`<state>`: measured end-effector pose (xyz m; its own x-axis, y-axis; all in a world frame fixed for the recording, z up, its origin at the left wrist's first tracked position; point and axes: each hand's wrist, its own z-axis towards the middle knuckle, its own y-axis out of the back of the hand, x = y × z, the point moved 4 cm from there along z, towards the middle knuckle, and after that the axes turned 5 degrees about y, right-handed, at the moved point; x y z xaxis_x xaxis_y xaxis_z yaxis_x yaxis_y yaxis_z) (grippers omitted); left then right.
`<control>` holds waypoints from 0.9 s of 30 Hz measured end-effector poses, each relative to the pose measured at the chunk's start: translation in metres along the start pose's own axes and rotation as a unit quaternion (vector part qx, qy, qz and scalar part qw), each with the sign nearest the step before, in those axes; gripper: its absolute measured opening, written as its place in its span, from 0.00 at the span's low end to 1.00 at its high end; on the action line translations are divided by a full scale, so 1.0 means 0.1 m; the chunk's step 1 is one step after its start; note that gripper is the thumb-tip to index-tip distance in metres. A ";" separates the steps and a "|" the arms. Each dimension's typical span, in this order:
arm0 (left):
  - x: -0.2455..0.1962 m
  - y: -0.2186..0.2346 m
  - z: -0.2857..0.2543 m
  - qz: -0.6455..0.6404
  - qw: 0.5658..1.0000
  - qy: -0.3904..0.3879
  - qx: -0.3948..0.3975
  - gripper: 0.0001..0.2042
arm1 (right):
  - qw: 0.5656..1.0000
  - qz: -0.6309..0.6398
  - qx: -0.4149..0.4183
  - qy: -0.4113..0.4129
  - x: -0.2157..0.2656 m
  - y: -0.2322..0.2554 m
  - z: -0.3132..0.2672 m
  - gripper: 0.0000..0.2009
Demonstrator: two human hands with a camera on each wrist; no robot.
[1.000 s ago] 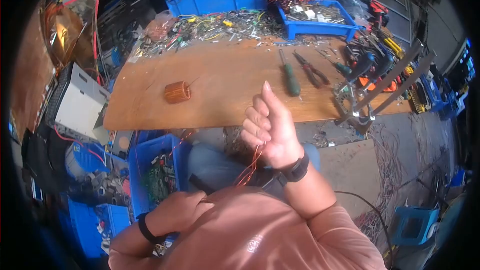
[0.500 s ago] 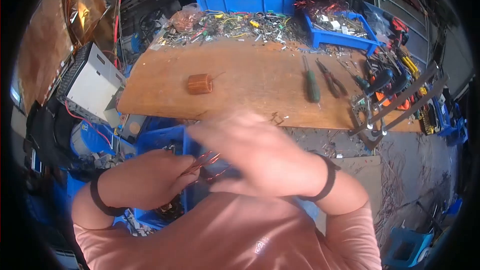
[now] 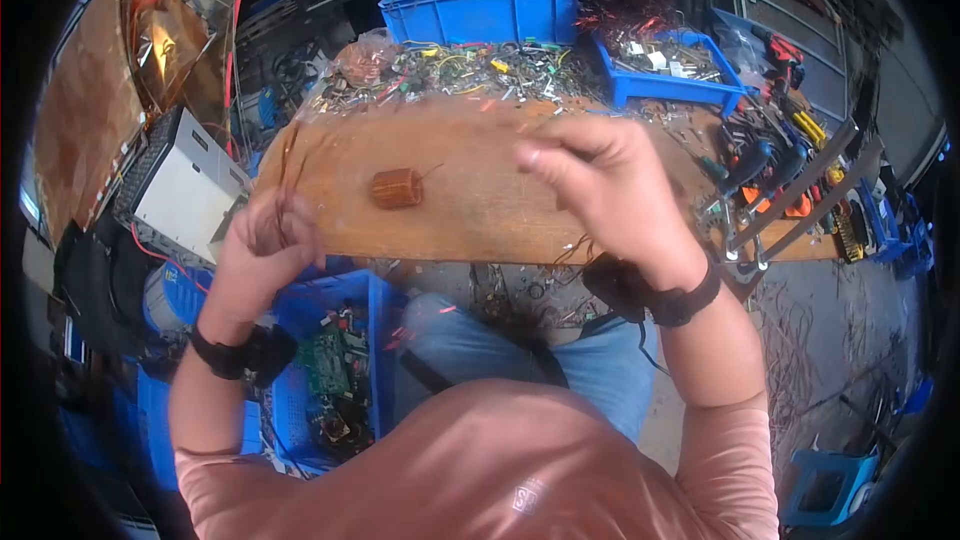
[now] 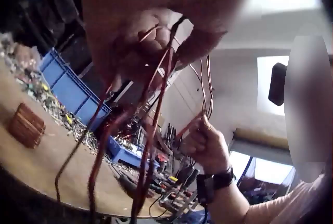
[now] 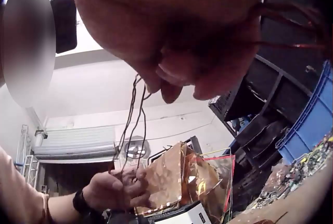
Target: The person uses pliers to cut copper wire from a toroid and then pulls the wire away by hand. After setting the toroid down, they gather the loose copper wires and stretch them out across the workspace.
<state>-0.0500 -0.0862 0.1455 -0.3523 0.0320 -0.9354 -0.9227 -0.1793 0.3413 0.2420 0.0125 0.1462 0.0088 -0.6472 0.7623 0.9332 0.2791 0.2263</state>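
Observation:
Both hands are raised over the near part of the wooden bench and hold thin reddish copper wires. My left hand (image 3: 268, 245) is at the left, its fingers curled round a bundle of wires (image 4: 151, 146), whose lengths dangle below it in the left wrist view. Higher and to the right, my right hand (image 3: 625, 195) pinches wire between thumb and fingers. Strands of wire (image 5: 136, 122) stretch from one hand to the other in the right wrist view. Between the hands, a copper coil (image 3: 397, 189) lies on its side on the bench.
Wire scraps (image 3: 460, 70) cover the back of the bench, before a blue bin (image 3: 480, 15). A blue tray (image 3: 670, 90) of metal bits stands at back right, with upright clamps (image 3: 800, 200) and tools nearer. Below the bench at left, a blue crate (image 3: 375, 350) holds circuit boards.
The hands were low before the body, the right sweeping across toward the left. Now they are spread apart and raised above the bench, with wires in both. The coil stays on the bench.

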 end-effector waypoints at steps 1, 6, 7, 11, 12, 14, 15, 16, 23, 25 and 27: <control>0.11 0.00 0.01 -0.027 0.999 0.015 -0.012 0.08 | 0.999 0.018 0.001 -0.036 -0.05 0.02 0.02 0.09; 0.31 -0.28 0.07 -0.304 0.951 0.003 0.047 0.07 | 0.988 0.089 -0.013 -0.126 -0.30 0.00 0.07 0.13; 0.38 -0.27 0.13 -0.343 0.937 0.012 0.065 0.07 | 0.984 0.102 -0.014 -0.143 -0.35 -0.01 0.08 0.13; 0.54 -0.50 0.36 -0.391 0.915 0.048 0.084 0.06 | 0.965 0.203 -0.034 -0.165 -0.52 -0.19 0.07 0.12; 0.55 -0.59 0.41 -0.404 0.911 0.039 0.078 0.06 | 0.966 0.192 -0.053 -0.167 -0.53 -0.23 0.06 0.12; 0.56 -0.72 0.46 -0.390 0.918 0.044 0.055 0.05 | 0.960 0.216 -0.045 -0.173 -0.57 -0.26 0.03 0.13; 0.57 -0.79 0.48 -0.383 0.922 0.046 0.042 0.05 | 0.957 0.229 -0.040 -0.176 -0.58 -0.28 0.03 0.13; 0.58 -0.81 0.49 -0.346 0.937 0.037 -0.034 0.05 | 0.959 0.220 -0.053 -0.168 -0.56 -0.29 0.03 0.13; 0.58 -1.05 0.48 -0.223 0.970 -0.016 -0.095 0.07 | 0.917 0.304 -0.106 -0.234 -0.62 -0.54 -0.16 0.14; 0.57 -1.23 0.41 -0.263 0.964 0.011 -0.039 0.08 | 0.899 0.363 -0.092 -0.225 -0.58 -0.69 -0.26 0.15; 0.58 -1.23 0.44 -0.286 0.957 0.011 -0.048 0.08 | 0.914 0.346 -0.105 -0.181 -0.51 -0.73 -0.29 0.15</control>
<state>0.0364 -0.0192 0.0535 0.2108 0.1321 -0.9686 -0.9444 -0.2283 -0.2367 0.1838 0.0047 0.0738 0.5404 -0.0793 0.8377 0.7974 0.3662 -0.4797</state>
